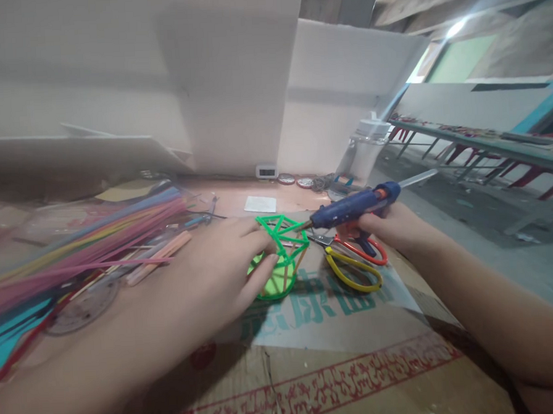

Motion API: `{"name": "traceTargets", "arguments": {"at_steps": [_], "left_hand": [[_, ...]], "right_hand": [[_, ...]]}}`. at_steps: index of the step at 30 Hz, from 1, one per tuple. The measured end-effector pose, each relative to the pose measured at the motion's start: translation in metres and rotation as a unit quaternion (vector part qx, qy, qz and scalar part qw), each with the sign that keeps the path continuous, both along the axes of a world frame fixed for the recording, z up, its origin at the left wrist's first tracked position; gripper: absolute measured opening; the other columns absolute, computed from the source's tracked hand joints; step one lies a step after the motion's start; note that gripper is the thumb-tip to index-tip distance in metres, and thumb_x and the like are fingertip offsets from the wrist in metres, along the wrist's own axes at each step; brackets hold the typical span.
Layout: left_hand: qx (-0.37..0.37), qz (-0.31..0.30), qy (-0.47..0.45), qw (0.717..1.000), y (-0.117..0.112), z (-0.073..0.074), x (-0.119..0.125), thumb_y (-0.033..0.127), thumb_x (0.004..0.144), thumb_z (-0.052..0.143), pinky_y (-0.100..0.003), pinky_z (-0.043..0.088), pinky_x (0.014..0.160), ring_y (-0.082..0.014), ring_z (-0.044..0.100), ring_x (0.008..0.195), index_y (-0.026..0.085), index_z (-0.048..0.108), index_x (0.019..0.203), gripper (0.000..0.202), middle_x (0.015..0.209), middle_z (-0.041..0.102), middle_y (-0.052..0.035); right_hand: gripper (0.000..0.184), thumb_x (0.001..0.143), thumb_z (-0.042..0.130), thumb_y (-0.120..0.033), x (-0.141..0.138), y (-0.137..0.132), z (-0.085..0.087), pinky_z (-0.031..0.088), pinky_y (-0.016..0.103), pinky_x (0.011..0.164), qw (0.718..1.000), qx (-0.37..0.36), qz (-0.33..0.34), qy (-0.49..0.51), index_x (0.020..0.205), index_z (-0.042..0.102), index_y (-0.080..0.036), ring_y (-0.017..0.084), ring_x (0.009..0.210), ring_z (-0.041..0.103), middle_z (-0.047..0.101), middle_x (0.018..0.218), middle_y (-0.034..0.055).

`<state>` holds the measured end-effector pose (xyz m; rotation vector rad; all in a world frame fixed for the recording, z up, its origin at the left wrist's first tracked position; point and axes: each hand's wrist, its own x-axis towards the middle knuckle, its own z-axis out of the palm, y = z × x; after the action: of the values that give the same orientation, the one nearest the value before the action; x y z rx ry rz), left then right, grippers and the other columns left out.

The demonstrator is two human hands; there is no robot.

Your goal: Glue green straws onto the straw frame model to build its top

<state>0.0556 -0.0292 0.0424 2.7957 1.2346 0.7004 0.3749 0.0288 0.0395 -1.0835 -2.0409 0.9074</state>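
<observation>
A green straw frame, a small lattice on a round green base, stands on the cardboard sheet. My left hand is closed around its left side, fingers curled over the frame. My right hand grips a blue hot glue gun, its nozzle pointing left and touching the frame's upper right. A clear glue stick pokes out of the gun's back end.
Scissors with red and yellow handles lie just under the gun. A heap of coloured straws fills the left. A clear plastic jar stands behind, by white foam boards. A long table with red chairs is at far right.
</observation>
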Motion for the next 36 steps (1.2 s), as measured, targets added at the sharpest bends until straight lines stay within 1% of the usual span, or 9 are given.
{"name": "traceTargets", "arguments": {"at_steps": [5,9,12,14,17,22,29,34,36], "left_hand": [[-0.009,-0.003,0.0,1.0,0.0,0.001,-0.002,0.03,0.1,0.048,-0.039,0.045,0.082,-0.0232,0.062,0.09,0.023,0.069,0.092,0.023,0.094,0.067,-0.004],[-0.004,-0.01,-0.001,1.0,0.0,0.001,-0.003,0.029,0.099,0.05,-0.036,0.046,0.08,-0.0221,0.063,0.088,0.024,0.07,0.091,0.022,0.092,0.069,-0.0042],[0.002,-0.009,0.002,1.0,-0.001,0.001,-0.003,0.03,0.1,0.05,-0.036,0.045,0.078,-0.0224,0.062,0.088,0.024,0.07,0.091,0.023,0.091,0.069,-0.0039],[0.0,-0.006,0.005,1.0,-0.002,0.001,-0.003,0.03,0.101,0.048,-0.037,0.045,0.078,-0.0226,0.062,0.088,0.024,0.07,0.092,0.024,0.092,0.069,-0.0036],[-0.009,-0.008,0.002,1.0,-0.004,0.001,-0.003,0.03,0.101,0.049,-0.037,0.044,0.079,-0.0221,0.062,0.089,0.024,0.07,0.093,0.024,0.094,0.068,-0.0029],[-0.023,0.002,-0.002,1.0,-0.003,0.0,-0.003,0.031,0.101,0.049,-0.038,0.043,0.082,-0.0225,0.061,0.091,0.025,0.069,0.093,0.022,0.095,0.067,-0.0019],[-0.041,-0.001,-0.007,0.999,-0.001,0.001,-0.003,0.03,0.101,0.048,-0.04,0.044,0.082,-0.0243,0.062,0.091,0.023,0.069,0.091,0.024,0.096,0.068,-0.0039],[-0.035,0.01,-0.003,0.999,0.0,0.0,-0.004,0.029,0.099,0.051,-0.04,0.045,0.082,-0.024,0.061,0.09,0.024,0.07,0.091,0.022,0.094,0.068,-0.0042],[-0.038,0.009,-0.007,0.999,0.0,0.0,-0.004,0.028,0.099,0.05,-0.04,0.044,0.081,-0.0232,0.062,0.09,0.024,0.069,0.09,0.022,0.094,0.068,-0.0032]], "right_hand": [[0.035,0.086,0.069,-0.055,-0.003,0.023,-0.006,0.056,0.032,0.072,0.992,0.01,-0.037,0.12,0.089,0.075,-0.02,0.02,0.077,0.068,0.075,0.087,0.0062],[0.045,0.084,0.069,-0.059,-0.013,0.061,-0.001,0.057,0.032,0.081,0.991,0.018,-0.131,0.019,0.108,0.074,-0.022,0.022,0.095,0.071,0.077,0.108,0.0072],[0.039,0.083,0.077,-0.049,-0.03,0.096,-0.003,0.056,0.032,0.075,0.985,0.002,-0.162,-0.058,0.106,0.075,-0.018,0.023,0.089,0.07,0.077,0.101,0.0093],[0.033,0.087,0.075,-0.042,-0.045,0.118,-0.01,0.057,0.034,0.078,0.981,-0.014,-0.167,-0.1,0.106,0.074,-0.015,0.022,0.089,0.07,0.076,0.101,0.0101],[0.031,0.097,0.067,-0.036,-0.067,0.145,-0.028,0.059,0.041,0.088,0.976,-0.039,-0.155,-0.149,0.12,0.066,-0.016,0.022,0.102,0.068,0.069,0.119,0.009],[0.036,0.099,0.064,-0.038,-0.083,0.165,-0.053,0.058,0.045,0.091,0.963,-0.084,-0.145,-0.212,0.128,0.062,-0.017,0.024,0.109,0.066,0.064,0.129,0.0099],[0.036,0.098,0.064,-0.038,-0.059,0.148,-0.043,0.057,0.047,0.094,0.96,-0.04,-0.149,-0.232,0.127,0.062,-0.017,0.025,0.111,0.066,0.064,0.129,0.0092],[0.041,0.091,0.07,-0.033,-0.033,0.09,-0.037,0.04,0.053,0.114,0.964,0.07,-0.198,-0.165,0.127,0.062,-0.015,0.034,0.133,0.054,0.061,0.138,0.0178],[0.036,0.096,0.061,-0.038,-0.03,0.061,-0.04,0.043,0.049,0.111,0.965,0.112,-0.205,-0.118,0.125,0.061,-0.016,0.031,0.129,0.057,0.064,0.133,0.0163]]}}
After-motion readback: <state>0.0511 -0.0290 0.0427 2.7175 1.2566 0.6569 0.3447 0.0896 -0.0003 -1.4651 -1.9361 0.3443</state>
